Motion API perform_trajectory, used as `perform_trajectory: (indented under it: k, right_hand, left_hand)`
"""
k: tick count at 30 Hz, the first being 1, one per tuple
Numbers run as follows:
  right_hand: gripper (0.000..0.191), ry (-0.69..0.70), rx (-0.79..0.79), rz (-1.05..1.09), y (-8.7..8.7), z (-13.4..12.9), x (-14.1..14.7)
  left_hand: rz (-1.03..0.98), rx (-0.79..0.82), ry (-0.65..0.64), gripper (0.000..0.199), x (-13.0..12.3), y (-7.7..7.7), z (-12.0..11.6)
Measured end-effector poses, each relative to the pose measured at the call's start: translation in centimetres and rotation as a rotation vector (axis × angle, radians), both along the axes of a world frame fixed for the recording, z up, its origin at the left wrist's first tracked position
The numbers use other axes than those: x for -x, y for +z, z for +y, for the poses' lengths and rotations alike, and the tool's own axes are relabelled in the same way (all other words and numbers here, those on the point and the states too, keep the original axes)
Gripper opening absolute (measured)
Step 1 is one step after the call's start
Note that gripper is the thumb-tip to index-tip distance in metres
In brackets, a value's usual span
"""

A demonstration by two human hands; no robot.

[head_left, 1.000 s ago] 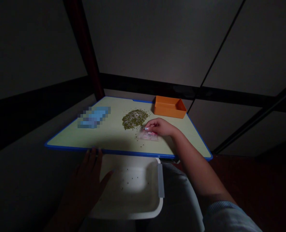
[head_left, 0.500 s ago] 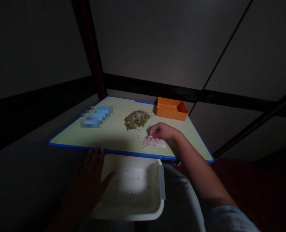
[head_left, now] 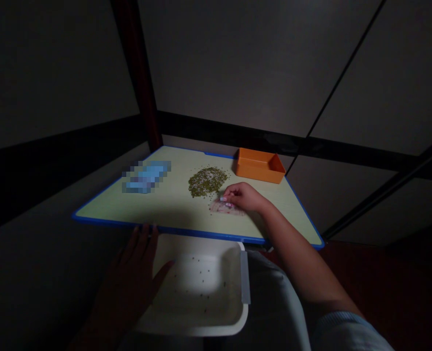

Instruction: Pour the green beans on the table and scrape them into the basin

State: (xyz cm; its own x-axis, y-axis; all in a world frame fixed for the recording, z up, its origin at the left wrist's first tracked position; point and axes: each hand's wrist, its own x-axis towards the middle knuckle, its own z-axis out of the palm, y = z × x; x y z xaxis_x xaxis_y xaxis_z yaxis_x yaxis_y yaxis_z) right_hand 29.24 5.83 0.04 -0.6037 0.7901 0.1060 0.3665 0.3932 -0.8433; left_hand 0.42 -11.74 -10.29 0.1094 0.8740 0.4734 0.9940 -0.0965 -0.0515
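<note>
My right hand pinches a thin, see-through pink half-round piece with a pattern on it. It is low over the table, just at the near right side of a pile of small green beans with pale bits among them. In shadow, my left hand lies with fingers spread over the left rim of a white plastic basin, its fingertips by the table's blue edge. Several loose beans are scattered on the basin's floor.
The pale yellow table has a raised blue border. An orange box stands at its back right, and a blurred-out blue object lies at the left. Walls rise close behind and to the left.
My right hand has moved slightly away from me and left, bringing the pink piece from near the table's front edge towards the bean pile. My left hand stays in place.
</note>
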Motion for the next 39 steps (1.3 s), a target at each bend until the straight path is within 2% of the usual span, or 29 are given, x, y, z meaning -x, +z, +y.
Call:
perform_trajectory:
  k: [6, 13, 17, 21, 28, 31, 35, 39]
  right_hand:
    - [0.019, 0.001, -0.063, -0.107, -0.2, 0.1, 0.0]
    - [0.023, 0.024, -0.079, -0.115, -0.4, -0.1, 1.0]
    - [0.032, 0.076, 0.012, -0.095, -0.6, -0.4, 1.4]
    - [0.045, 0.205, 0.160, -0.055, -0.8, -0.6, 1.6]
    - [0.045, 0.310, 0.250, 0.001, -0.5, -0.8, 1.5]
    - [0.044, 0.295, 0.246, 0.013, -0.4, -0.6, 1.5]
    - [0.046, 0.191, 0.231, 0.040, -0.5, -0.3, 1.4]
    - [0.049, 0.167, 0.282, -0.052, -0.5, -0.2, 1.2]
  left_hand:
    - [-0.015, -0.004, -0.008, 0.087, 0.0, 0.0, 0.0]
    - [-0.008, -0.029, -0.019, 0.089, 0.2, -0.3, 0.2]
    - [0.009, -0.043, -0.038, 0.090, 0.3, -0.2, 0.2]
    - [0.019, -0.062, -0.045, 0.089, 0.2, -0.2, 0.1]
    - [0.019, -0.060, -0.033, 0.088, 0.3, -0.2, 0.2]
    - [0.012, -0.033, -0.026, 0.087, 0.3, -0.2, 0.1]
    - [-0.003, -0.034, -0.025, 0.086, 0.3, -0.3, 0.1]
    - [-0.012, -0.044, -0.033, 0.087, 0.2, -0.2, 0.1]
